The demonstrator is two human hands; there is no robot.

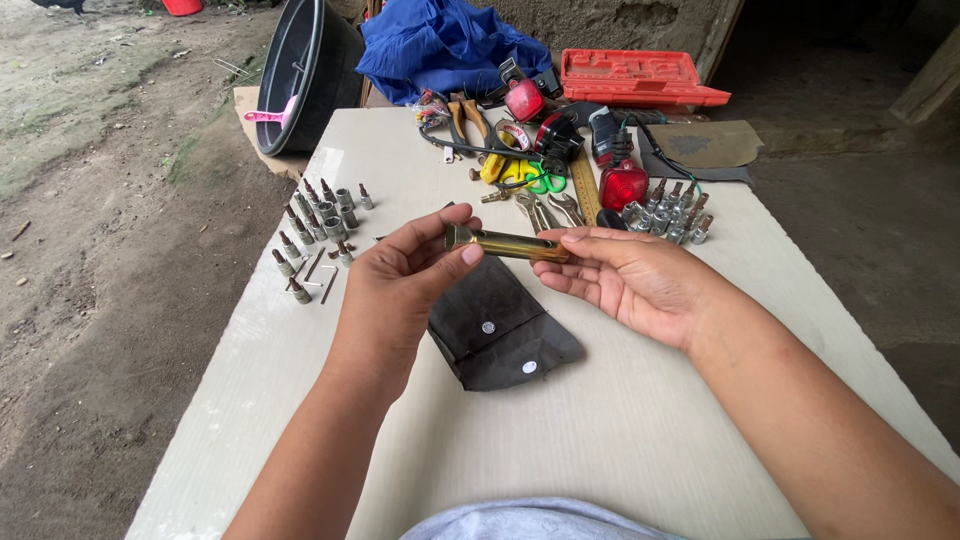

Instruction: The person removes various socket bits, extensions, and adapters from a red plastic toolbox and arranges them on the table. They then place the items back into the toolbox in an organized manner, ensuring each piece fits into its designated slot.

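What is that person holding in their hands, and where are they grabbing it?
A brass-coloured metal tube, held level above the dark pouch. The left hand pinches its left end between thumb and fingers; the right hand supports its right end on the fingertips.

Glossy brass-coloured metal tube (pixel 507 244)

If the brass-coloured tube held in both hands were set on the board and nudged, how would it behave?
The tube looks like rigid metal, so probably stiff and fairly heavy for its size. Its round, smooth body would likely roll on the flat board. The glossy finish may feel slippery between the left hand and right hand.
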